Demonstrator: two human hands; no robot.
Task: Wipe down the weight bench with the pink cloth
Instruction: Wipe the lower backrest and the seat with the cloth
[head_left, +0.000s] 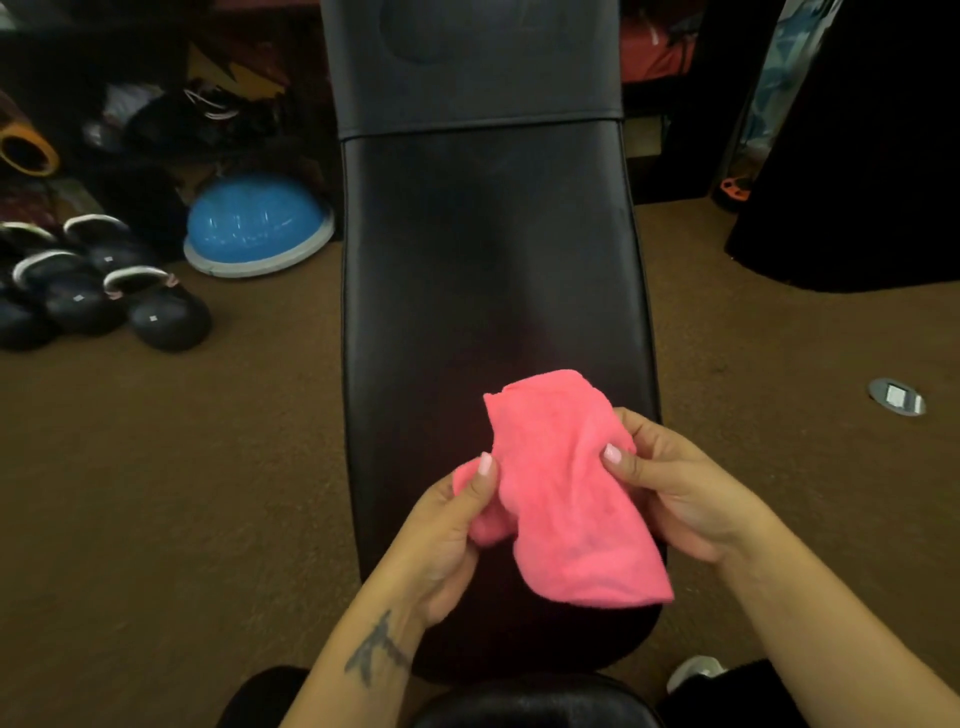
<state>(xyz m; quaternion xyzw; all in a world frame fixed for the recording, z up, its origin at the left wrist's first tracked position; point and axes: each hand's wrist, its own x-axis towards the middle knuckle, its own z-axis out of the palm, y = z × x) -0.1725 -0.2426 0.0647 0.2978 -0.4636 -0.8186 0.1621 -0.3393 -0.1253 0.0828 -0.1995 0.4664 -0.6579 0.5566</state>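
Holding the pink cloth (561, 493) above the near end of the weight bench (493, 260), both hands meet over the black padding; the left hand (447, 535) pinches the cloth's left edge with thumb on top and fingers curled beneath; the right hand (675, 488) grips the right edge, thumb pressed onto the fabric, fingers wrapped behind it; the cloth hangs crumpled between them, its lower corner drooping toward the person; the bench runs away from the camera across brown carpet (156, 493); a blue half-dome balance trainer (257, 223) lies on the floor to the left, with dark kettlebells (104, 291) clustered nearer the left edge.
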